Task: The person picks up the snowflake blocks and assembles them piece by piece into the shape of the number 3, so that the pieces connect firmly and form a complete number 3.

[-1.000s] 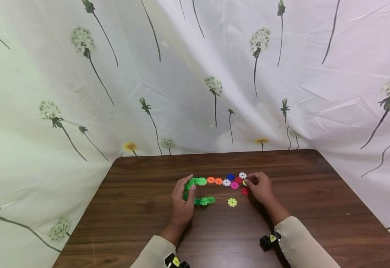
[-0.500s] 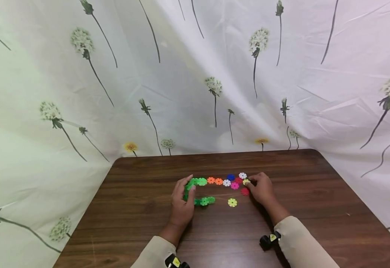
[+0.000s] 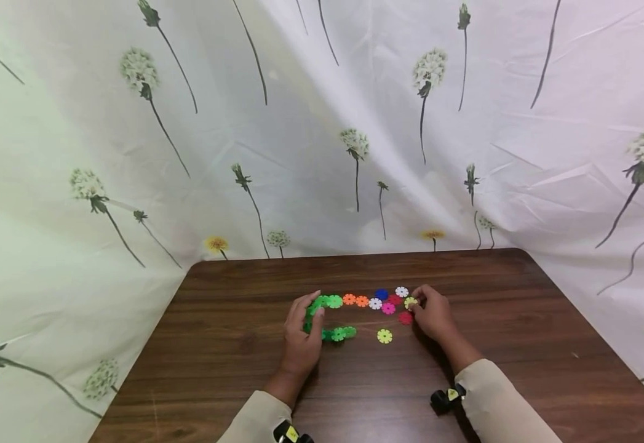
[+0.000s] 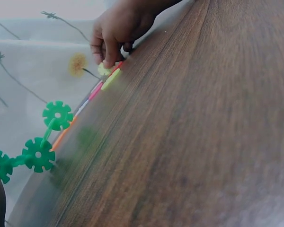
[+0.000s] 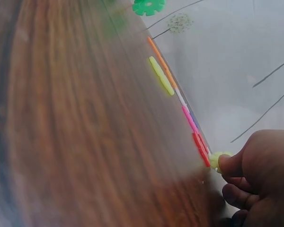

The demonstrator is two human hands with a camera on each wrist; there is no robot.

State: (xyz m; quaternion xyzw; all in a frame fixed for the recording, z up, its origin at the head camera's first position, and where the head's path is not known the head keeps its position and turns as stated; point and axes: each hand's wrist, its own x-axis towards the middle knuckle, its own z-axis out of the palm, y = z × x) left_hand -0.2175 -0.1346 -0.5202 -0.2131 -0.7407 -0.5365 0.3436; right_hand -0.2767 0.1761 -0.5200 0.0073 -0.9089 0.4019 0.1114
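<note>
My left hand grips a curved chain of green interlocking discs, its thumb inside the bend and its fingers round the outside. In the left wrist view, several notched green discs joined edge to edge stand above the table. My right hand pinches a yellow notched disc between thumb and fingertips, at the right end of the loose discs. In the right wrist view this yellow disc is tilted up off the flat, its far side covered by the thumb.
Loose discs lie flat on the brown wooden table: orange, white, blue, pink and red. A second yellow disc lies nearer me. Behind the table hangs a flower-printed cloth.
My right hand has drawn the yellow disc slightly right, away from the red discs, and more of it shows. The left hand and the green chain stay in place.
</note>
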